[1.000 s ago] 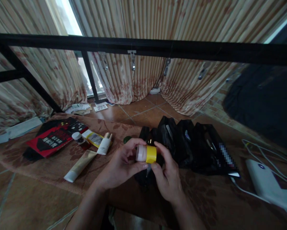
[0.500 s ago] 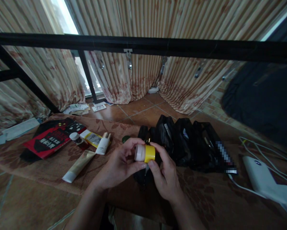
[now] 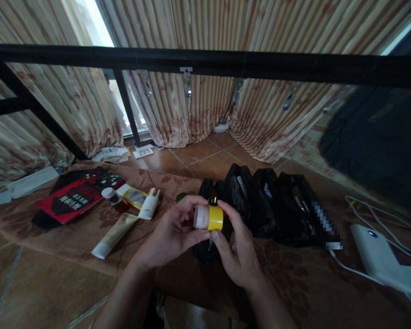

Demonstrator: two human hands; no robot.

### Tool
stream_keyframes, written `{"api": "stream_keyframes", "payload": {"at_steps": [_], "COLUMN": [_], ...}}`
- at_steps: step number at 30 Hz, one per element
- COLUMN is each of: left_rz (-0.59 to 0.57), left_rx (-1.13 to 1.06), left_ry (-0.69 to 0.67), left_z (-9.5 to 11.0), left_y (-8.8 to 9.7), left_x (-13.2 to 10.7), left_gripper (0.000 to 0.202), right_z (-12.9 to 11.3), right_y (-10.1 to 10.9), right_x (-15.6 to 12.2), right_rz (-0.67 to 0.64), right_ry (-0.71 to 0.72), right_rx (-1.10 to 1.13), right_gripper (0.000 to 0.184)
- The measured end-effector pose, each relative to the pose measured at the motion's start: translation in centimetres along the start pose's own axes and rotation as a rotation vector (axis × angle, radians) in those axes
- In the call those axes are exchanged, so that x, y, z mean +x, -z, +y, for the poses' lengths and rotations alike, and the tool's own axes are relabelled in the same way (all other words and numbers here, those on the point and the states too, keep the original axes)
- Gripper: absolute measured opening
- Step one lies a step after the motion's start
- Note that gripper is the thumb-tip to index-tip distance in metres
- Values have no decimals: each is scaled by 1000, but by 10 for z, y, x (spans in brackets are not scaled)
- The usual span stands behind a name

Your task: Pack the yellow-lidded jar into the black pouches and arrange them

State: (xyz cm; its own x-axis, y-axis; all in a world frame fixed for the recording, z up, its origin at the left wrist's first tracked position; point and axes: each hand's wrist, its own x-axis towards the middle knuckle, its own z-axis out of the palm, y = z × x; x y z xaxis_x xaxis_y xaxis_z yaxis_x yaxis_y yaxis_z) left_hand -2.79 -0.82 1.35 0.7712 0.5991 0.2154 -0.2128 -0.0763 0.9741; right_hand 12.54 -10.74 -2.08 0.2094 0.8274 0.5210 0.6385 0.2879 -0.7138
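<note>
Between my two hands lies a small jar [image 3: 201, 217] on its side, pale pinkish at the left with a yellow lid [image 3: 215, 218] at the right. The fingers and thumb of my left hand [image 3: 178, 230] close on the pale end. My right hand [image 3: 237, 246] pinches the yellow lid between thumb and index finger. Just behind and below the hands, a black hanging toiletry bag [image 3: 241, 196] lies unfolded, its pockets reaching to the right. A dark bottle with a gold band [image 3: 213, 200] shows in it. Part of a green round thing [image 3: 181, 196] peeks out beyond my left hand.
On the brown cloth [image 3: 171, 183] at left lie a cream tube [image 3: 114, 235], a white bottle with gold cap [image 3: 149, 204], a white-capped jar [image 3: 114, 199], a yellow-and-white packet [image 3: 134, 196] and a red-and-black pouch [image 3: 71, 201]. A white power bank [image 3: 373, 249] with cables is at right. A black rail [image 3: 212, 61] crosses behind.
The view has shifted slightly, so the surroundings sit a little further right. Both hands keep the same hold on the jar and lid.
</note>
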Motion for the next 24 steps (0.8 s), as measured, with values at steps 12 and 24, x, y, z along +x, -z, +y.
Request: {"api": "stream_keyframes", "payload": {"at_steps": [12,24], "left_rz": [-31,-23], "left_rx": [-10,-8], "left_ry": [4,-8], "left_z": [2,-6], "left_y": [-2,2], "left_x": [0,0], "left_gripper": [48,50], "right_z": [1,0], "right_y": [-1,0], "right_x": [2,-1], "right_rz": [32,5], "right_ry": [-87,-25], "right_rx": [-5,16], "right_gripper": [37,48]}}
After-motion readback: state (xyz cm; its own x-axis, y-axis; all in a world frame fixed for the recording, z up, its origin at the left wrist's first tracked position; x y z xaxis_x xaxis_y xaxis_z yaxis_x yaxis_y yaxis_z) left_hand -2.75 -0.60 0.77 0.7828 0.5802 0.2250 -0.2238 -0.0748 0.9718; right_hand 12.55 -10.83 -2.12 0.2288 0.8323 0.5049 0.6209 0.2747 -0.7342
